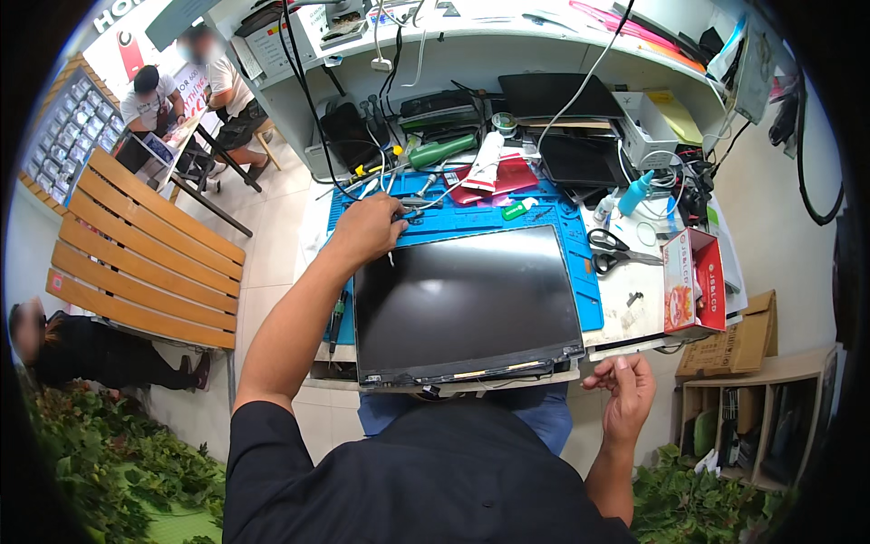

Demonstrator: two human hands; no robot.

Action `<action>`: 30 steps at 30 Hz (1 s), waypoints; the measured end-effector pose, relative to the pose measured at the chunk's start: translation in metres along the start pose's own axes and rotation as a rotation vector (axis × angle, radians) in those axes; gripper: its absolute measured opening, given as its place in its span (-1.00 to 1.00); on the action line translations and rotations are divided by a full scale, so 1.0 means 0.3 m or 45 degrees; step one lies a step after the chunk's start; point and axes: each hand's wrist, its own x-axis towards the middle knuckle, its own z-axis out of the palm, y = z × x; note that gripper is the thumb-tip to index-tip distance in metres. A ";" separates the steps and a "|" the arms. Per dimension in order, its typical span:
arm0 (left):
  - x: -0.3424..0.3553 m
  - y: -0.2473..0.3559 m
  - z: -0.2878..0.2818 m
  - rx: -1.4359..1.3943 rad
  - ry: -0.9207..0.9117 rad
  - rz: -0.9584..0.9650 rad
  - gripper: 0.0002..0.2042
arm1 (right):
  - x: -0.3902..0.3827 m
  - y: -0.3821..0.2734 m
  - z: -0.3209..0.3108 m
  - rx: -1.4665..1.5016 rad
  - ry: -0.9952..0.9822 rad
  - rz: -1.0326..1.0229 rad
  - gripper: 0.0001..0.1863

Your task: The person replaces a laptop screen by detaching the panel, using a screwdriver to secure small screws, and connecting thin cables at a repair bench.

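Observation:
A laptop display panel (471, 308) with a dark glossy screen lies face up across the front of the blue work mat (589, 290). Its lower edge, with exposed strips, overhangs the bench front above my lap. My left hand (370, 228) reaches past the panel's far left corner. Its fingers are bent over small dark tools on the mat; what they grip is too small to make out. Off the panel's near right corner, my right hand (625, 392) is raised with thumb and fingers curled together. Anything between those fingertips is hidden.
Scissors (616, 254) and a red-and-white box (693, 286) stand right of the mat. Behind the panel are a green bottle (442, 151), a white tube (485, 163) and a blue bottle (636, 192). Cables hang from the shelf. A slatted bench (149, 249) and people are at left.

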 end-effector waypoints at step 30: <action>-0.015 -0.026 -0.046 -0.444 0.002 -0.035 -0.77 | 0.773 0.074 1.001 -0.641 -1.272 0.089 -0.75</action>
